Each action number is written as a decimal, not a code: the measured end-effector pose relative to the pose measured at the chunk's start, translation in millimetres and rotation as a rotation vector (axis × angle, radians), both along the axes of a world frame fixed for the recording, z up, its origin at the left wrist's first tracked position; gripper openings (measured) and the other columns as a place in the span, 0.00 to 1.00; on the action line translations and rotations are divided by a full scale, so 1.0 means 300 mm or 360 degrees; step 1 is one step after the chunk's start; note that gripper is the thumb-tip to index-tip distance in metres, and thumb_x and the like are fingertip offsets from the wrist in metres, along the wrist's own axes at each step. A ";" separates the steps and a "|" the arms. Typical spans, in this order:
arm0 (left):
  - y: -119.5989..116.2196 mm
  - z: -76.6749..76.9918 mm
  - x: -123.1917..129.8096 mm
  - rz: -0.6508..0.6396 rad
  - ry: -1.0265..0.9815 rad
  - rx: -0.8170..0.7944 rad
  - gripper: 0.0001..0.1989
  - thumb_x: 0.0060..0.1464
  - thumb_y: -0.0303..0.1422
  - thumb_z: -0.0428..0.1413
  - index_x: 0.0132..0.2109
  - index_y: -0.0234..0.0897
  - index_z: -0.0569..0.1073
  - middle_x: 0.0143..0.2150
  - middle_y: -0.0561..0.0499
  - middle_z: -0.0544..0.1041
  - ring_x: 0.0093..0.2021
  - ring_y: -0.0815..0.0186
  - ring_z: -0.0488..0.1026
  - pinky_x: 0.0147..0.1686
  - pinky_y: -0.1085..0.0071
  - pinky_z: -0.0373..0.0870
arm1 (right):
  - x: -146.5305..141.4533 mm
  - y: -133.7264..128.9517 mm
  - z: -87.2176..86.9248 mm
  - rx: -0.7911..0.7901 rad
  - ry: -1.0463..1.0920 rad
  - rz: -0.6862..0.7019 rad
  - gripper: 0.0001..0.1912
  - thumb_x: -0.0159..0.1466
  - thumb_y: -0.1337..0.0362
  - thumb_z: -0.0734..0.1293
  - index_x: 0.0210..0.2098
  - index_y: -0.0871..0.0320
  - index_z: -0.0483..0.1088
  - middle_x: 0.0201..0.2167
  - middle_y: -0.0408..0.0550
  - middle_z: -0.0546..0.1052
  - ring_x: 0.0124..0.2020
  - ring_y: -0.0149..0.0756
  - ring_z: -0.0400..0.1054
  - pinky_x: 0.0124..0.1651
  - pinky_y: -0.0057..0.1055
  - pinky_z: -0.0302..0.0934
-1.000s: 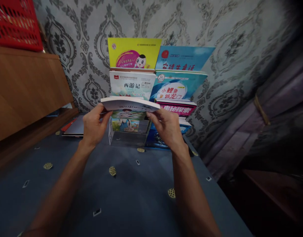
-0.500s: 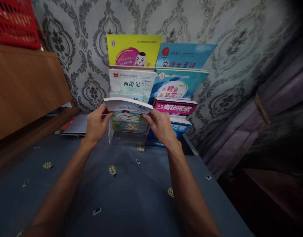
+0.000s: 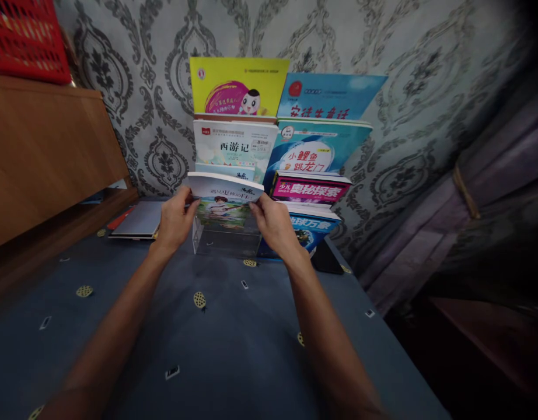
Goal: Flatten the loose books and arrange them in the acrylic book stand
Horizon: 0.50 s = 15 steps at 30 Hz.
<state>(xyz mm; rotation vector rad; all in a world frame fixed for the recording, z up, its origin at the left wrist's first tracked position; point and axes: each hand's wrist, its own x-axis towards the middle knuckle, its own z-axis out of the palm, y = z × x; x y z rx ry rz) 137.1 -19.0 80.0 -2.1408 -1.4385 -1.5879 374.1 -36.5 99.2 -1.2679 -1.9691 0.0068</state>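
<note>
My left hand [image 3: 176,217] and my right hand [image 3: 273,224] pinch the two side edges of a paperback book [image 3: 225,204] with an illustrated cover. Its top edge leans toward me and bows slightly. It is at the front left tier of a clear acrylic book stand [image 3: 227,242]; whether its lower edge rests in the tier I cannot tell. Behind it stand a white book [image 3: 234,143] and a yellow-green book [image 3: 238,81]. Beside my right hand, the right column holds a blue book [image 3: 315,224], a magenta book [image 3: 310,189], a teal book [image 3: 321,143] and another blue book [image 3: 332,93].
At left, a few flat books [image 3: 138,220] lie by a wooden cabinet [image 3: 45,157] with a red plastic basket [image 3: 28,41] on top. A dark flat object [image 3: 328,261] lies right of the stand. Patterned wall behind, tied curtain [image 3: 426,204] at right, blue tablecloth [image 3: 234,350] below.
The book has tilted back, so more of its cover shows, and it has dropped slightly at the right. My right hand has moved left, uncovering more of the blue book.
</note>
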 end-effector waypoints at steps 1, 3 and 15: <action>0.005 -0.005 0.001 0.0002 0.0007 -0.0002 0.03 0.59 0.33 0.55 0.37 0.38 0.70 0.34 0.50 0.78 0.36 0.62 0.76 0.37 0.68 0.71 | -0.003 0.000 -0.001 -0.0011 0.0000 -0.0019 0.13 0.69 0.65 0.56 0.47 0.60 0.69 0.35 0.56 0.78 0.34 0.44 0.71 0.36 0.36 0.57; 0.017 -0.014 0.002 0.0010 0.0022 -0.0009 0.03 0.60 0.32 0.54 0.39 0.38 0.70 0.35 0.50 0.78 0.36 0.61 0.76 0.39 0.67 0.71 | -0.013 -0.001 -0.003 -0.0038 -0.0019 -0.0076 0.14 0.69 0.65 0.56 0.48 0.61 0.68 0.35 0.58 0.78 0.34 0.46 0.72 0.36 0.37 0.57; 0.057 -0.056 0.004 0.0206 0.0161 -0.0180 0.04 0.61 0.33 0.52 0.39 0.38 0.69 0.35 0.48 0.77 0.37 0.59 0.75 0.38 0.67 0.68 | -0.074 -0.011 -0.033 -0.0112 -0.0025 -0.0182 0.18 0.69 0.67 0.56 0.56 0.63 0.65 0.41 0.61 0.80 0.36 0.45 0.73 0.38 0.36 0.60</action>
